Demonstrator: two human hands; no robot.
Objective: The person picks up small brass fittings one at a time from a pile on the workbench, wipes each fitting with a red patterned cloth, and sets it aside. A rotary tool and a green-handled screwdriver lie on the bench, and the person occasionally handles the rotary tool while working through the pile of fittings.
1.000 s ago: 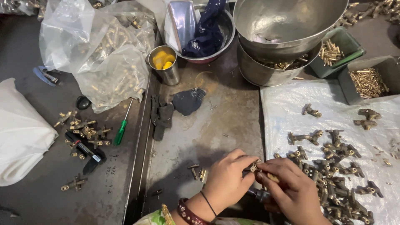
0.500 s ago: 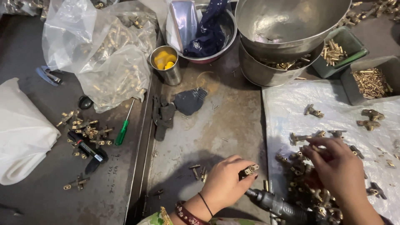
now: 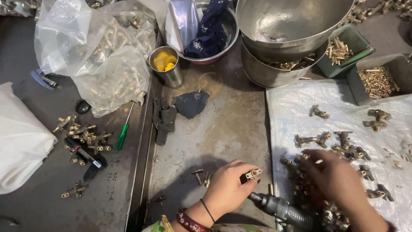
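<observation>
My left hand (image 3: pixel 229 189) is closed around a small brass fitting (image 3: pixel 251 175), held just above the metal worktable (image 3: pixel 223 129). A grey power screwdriver (image 3: pixel 281 208) lies beside that hand, pointing left. My right hand (image 3: pixel 337 180), blurred by motion, rests fingers-down in a pile of brass fittings (image 3: pixel 343 146) spread on a white plastic sheet (image 3: pixel 296 111). Whether it grips one of them is hidden.
Stacked steel bowls (image 3: pixel 292 38) stand at the back, with green (image 3: pixel 347 47) and grey (image 3: pixel 377 79) bins of brass pins. A steel cup (image 3: pixel 166 66), a plastic bag of fittings (image 3: pixel 103 64), a green screwdriver (image 3: pixel 122 133) and loose fittings (image 3: pixel 83 137) lie on the left.
My right hand left the fitting and moved right into the pile on the sheet. My left hand stayed put, still holding the fitting.
</observation>
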